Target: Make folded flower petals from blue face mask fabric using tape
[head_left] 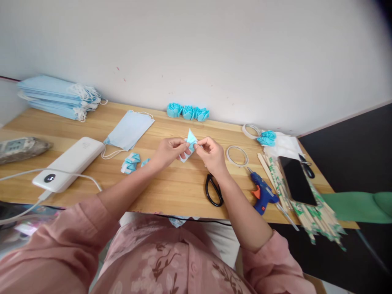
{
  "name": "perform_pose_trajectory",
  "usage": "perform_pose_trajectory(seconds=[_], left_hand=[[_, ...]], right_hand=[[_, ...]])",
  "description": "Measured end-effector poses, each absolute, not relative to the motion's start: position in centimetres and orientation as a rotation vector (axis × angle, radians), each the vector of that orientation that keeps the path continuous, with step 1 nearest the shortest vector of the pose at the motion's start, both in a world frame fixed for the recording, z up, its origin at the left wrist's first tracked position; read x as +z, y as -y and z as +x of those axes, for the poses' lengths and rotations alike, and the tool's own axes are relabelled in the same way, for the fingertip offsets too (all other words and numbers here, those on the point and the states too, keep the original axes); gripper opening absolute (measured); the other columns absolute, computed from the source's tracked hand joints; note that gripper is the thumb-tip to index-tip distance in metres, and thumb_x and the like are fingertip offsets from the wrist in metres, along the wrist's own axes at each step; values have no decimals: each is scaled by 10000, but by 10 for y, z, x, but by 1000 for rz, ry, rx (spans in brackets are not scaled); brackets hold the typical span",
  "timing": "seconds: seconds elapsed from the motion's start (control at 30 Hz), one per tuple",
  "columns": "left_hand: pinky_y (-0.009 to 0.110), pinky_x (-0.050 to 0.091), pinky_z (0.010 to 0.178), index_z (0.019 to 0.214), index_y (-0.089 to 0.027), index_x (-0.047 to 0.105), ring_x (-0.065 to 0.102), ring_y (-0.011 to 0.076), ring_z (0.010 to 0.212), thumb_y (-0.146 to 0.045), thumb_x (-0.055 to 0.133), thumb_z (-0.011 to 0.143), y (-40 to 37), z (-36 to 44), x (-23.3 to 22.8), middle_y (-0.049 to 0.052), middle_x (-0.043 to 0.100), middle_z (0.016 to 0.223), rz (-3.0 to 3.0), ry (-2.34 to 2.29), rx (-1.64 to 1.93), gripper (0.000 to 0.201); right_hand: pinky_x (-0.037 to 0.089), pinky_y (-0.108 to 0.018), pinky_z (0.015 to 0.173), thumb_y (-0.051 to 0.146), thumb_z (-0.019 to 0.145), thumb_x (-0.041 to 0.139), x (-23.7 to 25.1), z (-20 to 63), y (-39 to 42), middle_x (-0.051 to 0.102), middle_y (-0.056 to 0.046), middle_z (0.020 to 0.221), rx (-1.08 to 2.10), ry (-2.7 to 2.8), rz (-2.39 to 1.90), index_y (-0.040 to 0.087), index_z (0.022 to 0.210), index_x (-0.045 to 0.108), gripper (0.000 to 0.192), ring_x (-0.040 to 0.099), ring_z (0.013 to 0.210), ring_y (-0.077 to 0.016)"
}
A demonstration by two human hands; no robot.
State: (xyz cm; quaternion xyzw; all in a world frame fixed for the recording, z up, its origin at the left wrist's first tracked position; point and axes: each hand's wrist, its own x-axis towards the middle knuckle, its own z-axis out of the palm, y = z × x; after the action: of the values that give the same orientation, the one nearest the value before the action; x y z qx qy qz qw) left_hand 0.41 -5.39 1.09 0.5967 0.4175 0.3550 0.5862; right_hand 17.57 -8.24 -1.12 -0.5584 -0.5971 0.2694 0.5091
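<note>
Pinching a small folded piece of light-blue mask fabric (pixel 191 143) between them, the left hand (pixel 169 150) and right hand (pixel 211 154) meet just above the desk (pixel 171 192), a little above the centre of the frame. The fingers of both hands are closed narrowly on the piece, thumb against forefinger, with its pointed tip standing up between the two grips.

To do this fold well, it seems best to keep both pinches close to the crease so the soft layers cannot slip apart, and to line the edges up before pressing, since this material springs back. Working low over the desk should steady the wrists.

Left of the hands lie already folded blue pieces (pixel 131 162), then a flat face mask (pixel 128 130) and a white power bank (pixel 69 163) with its cable. A stack of masks (pixel 58 96) sits at the upper left. Finished blue rosettes (pixel 187 112) line the wall at upper centre. Black scissors (pixel 213 190) lie just below the right wrist; a tape roll (pixel 237 155), a blue glue gun (pixel 262 192), a phone (pixel 296 179) and wrapped chopsticks (pixel 315 212) lie to the right.
</note>
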Motion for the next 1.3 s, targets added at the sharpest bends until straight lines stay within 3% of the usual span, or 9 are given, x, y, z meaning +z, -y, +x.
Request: perform_pose_trajectory(seconds=[0.3,0.37,0.47,0.53,0.67,0.77,0.97,1.3], left_hand=[[211,463,536,701,-118,688,564,87,534,-392,666,759,50,4,5,51,699,689,1420,-969,834,281],[210,459,536,691,-120,685,558,86,530,-371,651,768,51,4,6,46,691,674,1426,-987,833,265],[205,447,533,681,-124,677,558,87,534,-345,642,773,52,4,7,37,681,659,1427,-1016,821,242],[204,444,539,664,-129,666,560,87,535,-324,638,770,53,5,8,29,674,646,1442,-1016,808,224],[201,436,555,620,-142,642,558,87,538,-308,626,770,55,5,9,9,644,604,1519,-978,782,225],[200,438,560,640,-144,639,562,88,550,-312,623,772,54,5,9,6,645,623,1549,-957,804,214],[219,474,550,753,-147,624,562,91,532,-386,648,774,51,4,6,30,693,694,1446,-929,889,240],[228,461,542,758,-145,628,582,102,562,-481,651,799,50,1,6,48,694,733,1332,-903,936,339]], right_hand=[[428,-274,679,332,783,662,-12,176,82,635,13,719,652,1451,-1354,205,743,595,149,533,665,-124],[448,-279,696,331,777,666,-12,176,81,651,12,746,712,1420,-1329,208,835,616,145,558,680,-129],[483,-295,741,345,751,700,-10,174,81,680,14,793,869,1356,-1260,217,1089,608,373,611,727,-146],[493,-304,778,378,741,726,-8,174,81,699,5,832,958,1329,-1216,218,1153,604,459,635,772,-156],[460,-270,700,426,773,722,-9,177,81,666,13,763,944,1361,-1222,205,872,682,246,586,693,-127],[382,-252,581,441,787,718,-12,179,81,572,41,621,859,1361,-1277,200,715,641,263,473,568,-97],[427,-264,638,437,780,718,-12,179,80,619,22,681,960,1310,-1201,205,744,633,250,527,641,-124],[423,-261,643,461,747,730,-7,176,81,584,32,654,926,1242,-1238,205,714,612,284,489,629,-116]])
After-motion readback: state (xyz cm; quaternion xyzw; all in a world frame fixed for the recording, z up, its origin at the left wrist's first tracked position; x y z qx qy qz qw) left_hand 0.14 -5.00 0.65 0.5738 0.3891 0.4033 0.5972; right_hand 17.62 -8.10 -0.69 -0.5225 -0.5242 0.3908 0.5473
